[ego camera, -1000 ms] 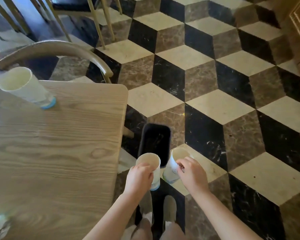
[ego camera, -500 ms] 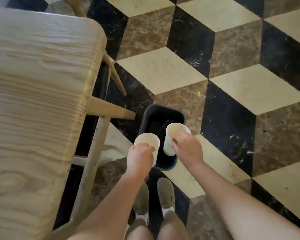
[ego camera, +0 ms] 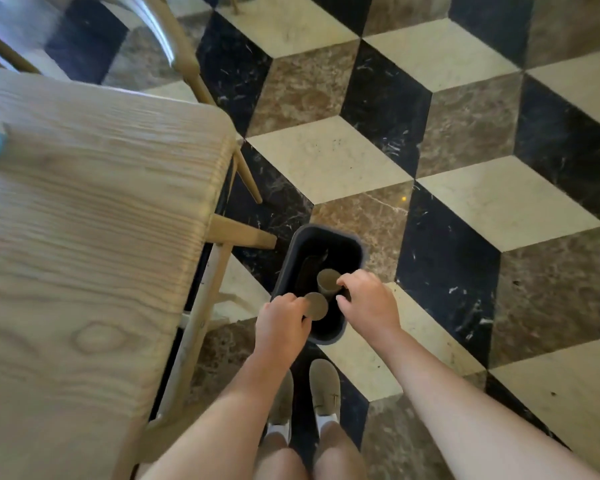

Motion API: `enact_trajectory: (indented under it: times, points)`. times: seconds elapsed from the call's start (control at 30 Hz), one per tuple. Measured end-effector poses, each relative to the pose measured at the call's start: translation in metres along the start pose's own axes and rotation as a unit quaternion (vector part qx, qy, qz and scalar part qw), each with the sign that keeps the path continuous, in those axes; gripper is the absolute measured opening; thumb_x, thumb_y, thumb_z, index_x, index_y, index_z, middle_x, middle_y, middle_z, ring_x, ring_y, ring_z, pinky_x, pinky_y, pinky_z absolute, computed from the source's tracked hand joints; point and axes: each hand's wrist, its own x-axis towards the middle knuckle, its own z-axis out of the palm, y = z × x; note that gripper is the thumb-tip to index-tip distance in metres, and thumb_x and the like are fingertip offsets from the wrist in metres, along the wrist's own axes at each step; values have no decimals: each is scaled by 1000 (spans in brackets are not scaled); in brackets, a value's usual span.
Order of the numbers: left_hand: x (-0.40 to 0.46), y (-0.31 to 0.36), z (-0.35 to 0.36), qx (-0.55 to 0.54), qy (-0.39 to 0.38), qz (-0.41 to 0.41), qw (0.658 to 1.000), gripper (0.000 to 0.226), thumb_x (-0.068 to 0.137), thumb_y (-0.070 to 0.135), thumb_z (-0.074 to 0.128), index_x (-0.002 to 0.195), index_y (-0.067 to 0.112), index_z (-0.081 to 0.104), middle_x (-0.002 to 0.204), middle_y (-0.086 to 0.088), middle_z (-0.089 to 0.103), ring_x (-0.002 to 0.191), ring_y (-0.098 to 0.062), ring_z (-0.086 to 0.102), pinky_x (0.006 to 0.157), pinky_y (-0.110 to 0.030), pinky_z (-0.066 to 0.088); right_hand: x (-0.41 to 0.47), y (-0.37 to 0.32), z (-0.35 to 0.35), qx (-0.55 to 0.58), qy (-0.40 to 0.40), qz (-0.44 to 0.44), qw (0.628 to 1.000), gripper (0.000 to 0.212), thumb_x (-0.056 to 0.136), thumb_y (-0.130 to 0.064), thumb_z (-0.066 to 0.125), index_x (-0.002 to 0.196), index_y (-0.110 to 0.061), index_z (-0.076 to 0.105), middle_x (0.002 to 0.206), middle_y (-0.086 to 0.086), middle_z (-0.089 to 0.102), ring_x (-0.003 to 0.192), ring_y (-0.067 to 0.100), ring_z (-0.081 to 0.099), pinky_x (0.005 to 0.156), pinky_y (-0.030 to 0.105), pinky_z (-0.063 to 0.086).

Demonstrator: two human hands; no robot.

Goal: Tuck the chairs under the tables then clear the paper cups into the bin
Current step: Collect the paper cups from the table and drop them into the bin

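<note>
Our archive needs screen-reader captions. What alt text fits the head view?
A person's left hand and right hand reach over a black rectangular plastic bin on a cube-patterned marble floor, a round paper cup at the left one, a second paper cup at the right; whether they grip is unclear. A light wooden table stands alongside.
</note>
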Motion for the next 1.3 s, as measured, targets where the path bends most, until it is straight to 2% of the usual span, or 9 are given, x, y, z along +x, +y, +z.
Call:
enact_trajectory:
  times: [0.17, 0.4, 0.6, 0.8, 0.93, 1.03, 1.13, 1.2, 1.3]
  points:
    - [-52, 37, -90, -15, 56, -26, 998, 33, 88, 26, 58, 120, 20, 56, 112, -1, 63, 100, -19, 58, 84, -35, 49, -35, -61, -80, 12, 14, -77, 997, 28, 84, -21, 64, 111, -15, 61, 108, 6, 63, 102, 26, 55, 84, 40, 48]
    - [-139, 51, -189, -11, 209, -26, 977, 24, 80, 19, 66, 103, 14, 65, 95, -5, 68, 87, -26, 62, 76, -40, 49, -84, -149, -161, 16, 58, -207, 976, 26, 81, -19, 67, 106, -12, 64, 103, 9, 66, 97, 28, 58, 81, 40, 48]
    - [-201, 31, -217, 3, 298, -86, 951, 21, 77, 19, 69, 97, 15, 66, 87, -1, 68, 83, -21, 63, 73, -35, 48, -103, -206, -181, -38, 65, -340, 938, 26, 73, -15, 75, 97, -10, 66, 90, 8, 67, 85, 30, 61, 69, 41, 52]
    - [-241, -7, -231, -13, 359, -180, 916, 27, 73, 16, 74, 98, 11, 67, 87, -4, 69, 81, -23, 65, 73, -37, 51, -96, -263, -172, -87, 42, -422, 901, 29, 74, -15, 74, 101, -9, 66, 92, 10, 66, 86, 30, 60, 71, 43, 53]
    - [-255, -32, -244, -21, 381, -215, 899, 26, 70, 14, 76, 94, 11, 67, 83, -5, 68, 75, -26, 64, 68, -35, 51, -86, -293, -164, -99, 32, -439, 893, 30, 73, -14, 76, 100, -8, 66, 92, 10, 66, 86, 30, 61, 71, 42, 51]
    - [-265, -57, -257, -26, 413, -247, 876, 21, 72, 15, 72, 92, 11, 66, 82, -6, 67, 75, -28, 63, 67, -35, 50, -69, -325, -163, -104, 37, -453, 885, 27, 70, -11, 77, 95, -6, 67, 89, 11, 67, 83, 32, 62, 70, 43, 51]
    - [-275, -88, -276, -40, 452, -286, 844, 28, 70, 11, 76, 95, 8, 66, 86, -8, 67, 75, -29, 63, 63, -35, 50, -42, -364, -167, -90, 61, -455, 884, 27, 65, -4, 79, 89, -3, 68, 85, 16, 68, 78, 37, 63, 67, 45, 50]
    - [-281, -112, -291, -49, 468, -321, 822, 33, 68, 8, 77, 99, 6, 65, 87, -10, 67, 77, -31, 63, 62, -36, 50, -21, -391, -170, -86, 70, -447, 888, 27, 67, -3, 77, 93, 0, 67, 89, 20, 67, 82, 40, 61, 70, 45, 48]
    - [-289, -138, -306, -30, 467, -367, 804, 37, 67, 4, 78, 102, 1, 65, 89, -17, 68, 81, -37, 63, 70, -44, 51, 5, -422, -174, -109, 76, -421, 897, 28, 78, -8, 68, 104, -1, 63, 103, 20, 64, 97, 40, 56, 78, 45, 43]
